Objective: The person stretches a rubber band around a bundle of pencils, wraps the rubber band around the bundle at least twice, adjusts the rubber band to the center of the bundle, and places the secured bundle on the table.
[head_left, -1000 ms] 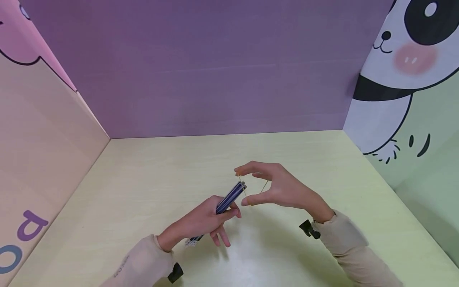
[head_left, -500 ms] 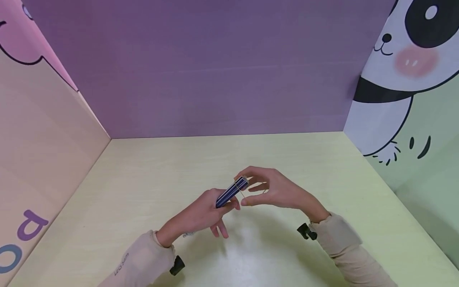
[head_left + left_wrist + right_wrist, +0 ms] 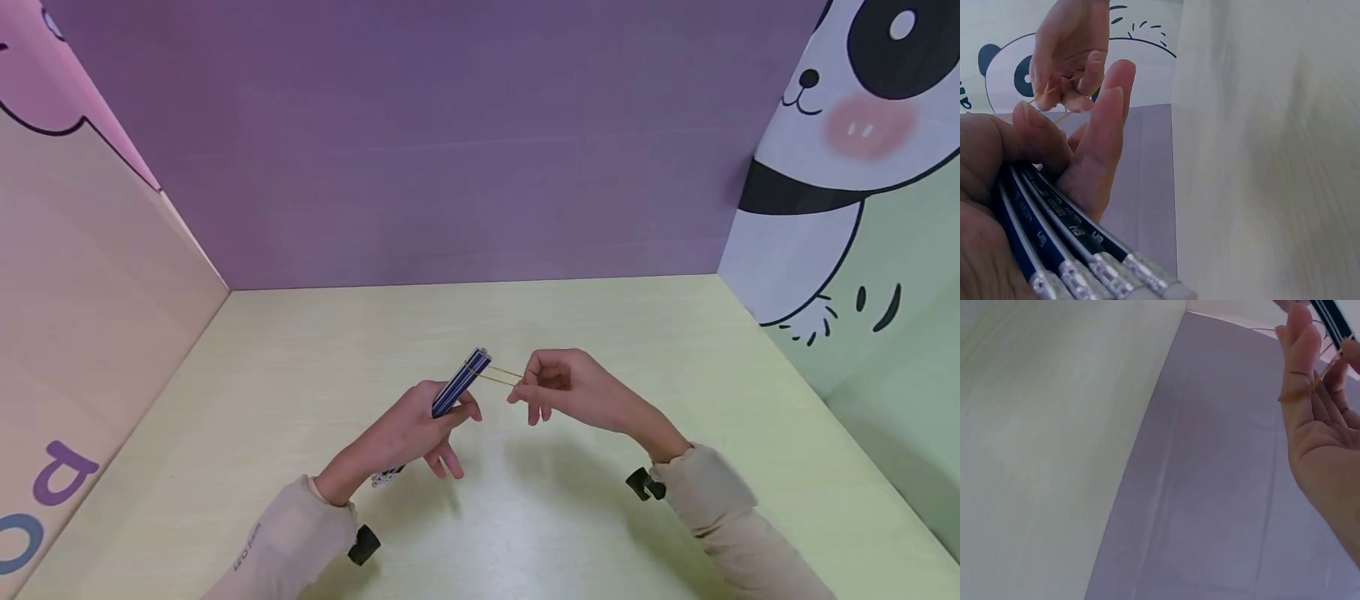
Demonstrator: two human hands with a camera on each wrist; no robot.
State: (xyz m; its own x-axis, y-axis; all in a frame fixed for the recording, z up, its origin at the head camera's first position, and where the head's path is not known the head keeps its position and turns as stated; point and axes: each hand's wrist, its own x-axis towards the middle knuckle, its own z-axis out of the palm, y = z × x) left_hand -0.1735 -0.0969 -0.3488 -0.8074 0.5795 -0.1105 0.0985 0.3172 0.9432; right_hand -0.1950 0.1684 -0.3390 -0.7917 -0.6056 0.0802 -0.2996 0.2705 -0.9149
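A person's left hand (image 3: 412, 431), lower centre of the head view, grips a bundle of dark blue pencils with silver stripes (image 3: 459, 387), tilted toward the upper right, thumb across them and other fingers extended. Just to the right, the curled fingers of the right hand (image 3: 568, 387) pinch a thin yellow rubber band (image 3: 497, 381), stretched taut from the bundle's upper end. Both hands are raised above a pale wood-grain tabletop (image 3: 300, 350) before a purple panel (image 3: 480, 167).
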